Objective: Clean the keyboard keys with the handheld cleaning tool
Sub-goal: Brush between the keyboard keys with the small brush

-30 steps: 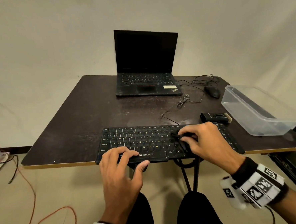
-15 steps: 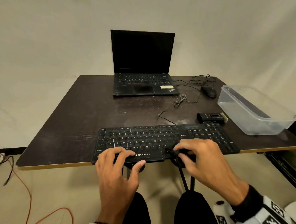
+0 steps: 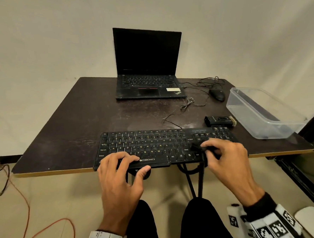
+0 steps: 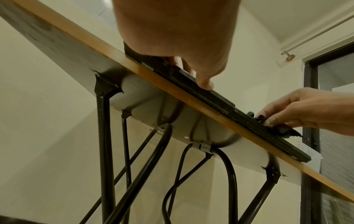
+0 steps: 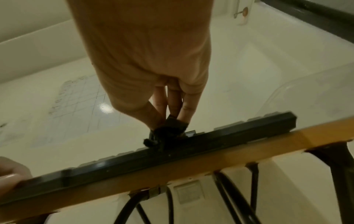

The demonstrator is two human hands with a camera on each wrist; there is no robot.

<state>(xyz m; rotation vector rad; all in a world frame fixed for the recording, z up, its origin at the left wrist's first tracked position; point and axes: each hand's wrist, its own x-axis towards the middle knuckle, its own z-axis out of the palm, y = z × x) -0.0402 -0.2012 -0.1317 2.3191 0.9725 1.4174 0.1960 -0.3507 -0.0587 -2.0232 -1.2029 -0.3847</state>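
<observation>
Pale walls back a dark bench [image 3: 75,123] with a keyboard [image 3: 154,143] along its near edge. The left hand [image 3: 119,178] lies flat on the keyboard's near left part, fingers [image 3: 125,157] straight and released, thumb against the front edge, steadying it. The right hand [image 3: 226,160] pinches a small black brush [image 3: 197,147]; its tip touches the keys just left of those fingers, near the right end of the main block. The bristles are blurred in the wrist views, so contact is probably light. Beyond the fingers sit a laptop [image 3: 147,69], a mouse [image 3: 217,94], a clear tub [image 3: 262,112]. Cleaning seems under way: nothing shows which keys are done, and the number pad beneath the right hand likely remains.
</observation>
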